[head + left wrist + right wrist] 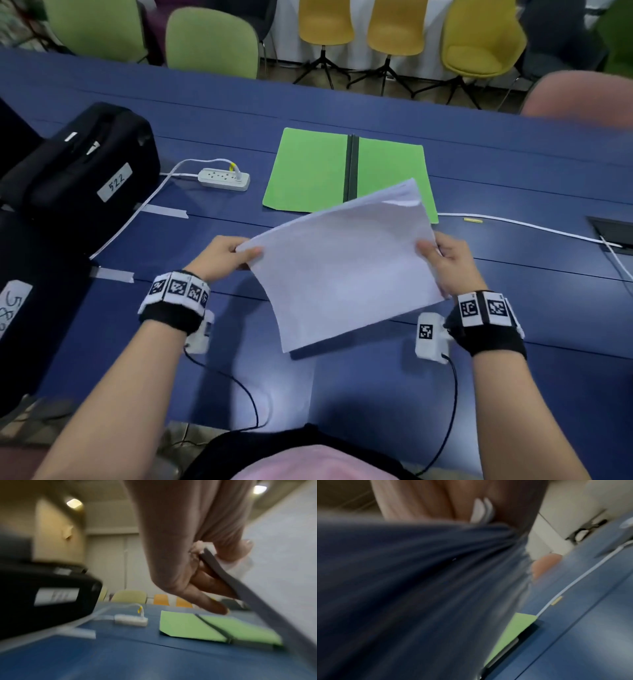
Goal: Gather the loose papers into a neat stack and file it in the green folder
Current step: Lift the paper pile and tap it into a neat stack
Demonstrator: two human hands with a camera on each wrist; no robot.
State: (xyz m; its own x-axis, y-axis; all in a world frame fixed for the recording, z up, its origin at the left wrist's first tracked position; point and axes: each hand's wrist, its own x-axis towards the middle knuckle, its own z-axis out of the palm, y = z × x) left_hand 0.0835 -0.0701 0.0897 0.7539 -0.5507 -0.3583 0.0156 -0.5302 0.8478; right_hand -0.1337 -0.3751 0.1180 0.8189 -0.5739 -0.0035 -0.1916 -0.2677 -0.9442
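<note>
A stack of white papers (346,263) hangs tilted above the blue table (513,325), held between both hands. My left hand (224,257) pinches its left corner; in the left wrist view the thumb and fingers (202,574) clamp the stack's edge (257,601). My right hand (445,263) grips the right edge, and the right wrist view is mostly filled by the papers' dark underside (419,588). The green folder (308,171) lies open and flat on the table just beyond the stack, with a dark spine down its middle. It also shows as the folder (197,626) and a folder corner (513,628).
A black bag (78,171) with a white label sits at the left. A white power strip (224,179) and its cable lie left of the folder. Another white cable (531,226) runs right to a floor box. Green and yellow chairs stand behind the table.
</note>
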